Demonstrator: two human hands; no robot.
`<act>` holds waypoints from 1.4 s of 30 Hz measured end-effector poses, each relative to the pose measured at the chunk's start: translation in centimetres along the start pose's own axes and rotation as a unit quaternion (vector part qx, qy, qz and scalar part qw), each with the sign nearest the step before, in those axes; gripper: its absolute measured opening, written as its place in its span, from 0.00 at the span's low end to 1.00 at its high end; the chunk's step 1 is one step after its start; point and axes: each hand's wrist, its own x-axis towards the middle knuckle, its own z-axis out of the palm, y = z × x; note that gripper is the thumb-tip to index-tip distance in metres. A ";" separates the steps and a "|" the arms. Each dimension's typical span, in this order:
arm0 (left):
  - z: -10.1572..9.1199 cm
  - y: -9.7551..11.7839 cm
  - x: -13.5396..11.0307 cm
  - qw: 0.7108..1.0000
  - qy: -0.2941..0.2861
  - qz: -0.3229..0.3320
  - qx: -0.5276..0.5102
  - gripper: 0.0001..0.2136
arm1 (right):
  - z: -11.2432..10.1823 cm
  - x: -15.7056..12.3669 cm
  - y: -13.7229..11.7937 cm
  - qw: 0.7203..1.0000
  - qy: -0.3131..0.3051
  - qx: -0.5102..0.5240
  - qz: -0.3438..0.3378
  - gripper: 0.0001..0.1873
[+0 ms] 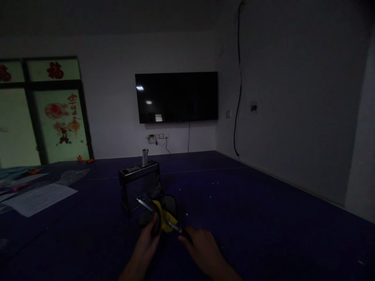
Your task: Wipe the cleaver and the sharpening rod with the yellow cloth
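My left hand [148, 239] is closed around a dark object with yellow parts [166, 218], its exact kind lost in the dim light. From its upper left side sticks a thin pale rod [144, 203]. My right hand [202, 246], fingers wrapped, grips a dark-handled tool with a metal shaft [177, 228]. The shaft's tip points left and meets or overlaps the yellow part; I cannot tell whether it goes in. Just beyond my hands stands a dark box with a shiny top edge [140, 173], and a small white cylinder [145, 158] is upright on top.
A dark purple surface [249, 218] spreads all around, with small white scraps. On the left lie a printed sheet [41, 198], clear plastic [72, 176] and orange pieces [79, 159]. Behind are a wall-mounted television [177, 97], sockets [159, 136] and a hanging black cable [238, 97].
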 end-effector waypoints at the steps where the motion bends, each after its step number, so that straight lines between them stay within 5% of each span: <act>1: 0.2 -0.5 -0.4 1.000 -0.011 -0.014 0.004 0.08 | 0.0 0.0 -0.1 1.000 0.008 0.003 0.001 0.17; 17: 0.1 -2.6 -1.9 0.989 -0.105 -0.068 0.081 0.15 | 0.0 -0.1 -0.6 1.000 0.009 -0.003 0.013 0.12; 42: 0.5 -2.2 -2.5 0.977 -0.119 0.019 0.176 0.22 | -0.6 -0.2 -0.9 0.999 -0.006 -0.016 0.044 0.12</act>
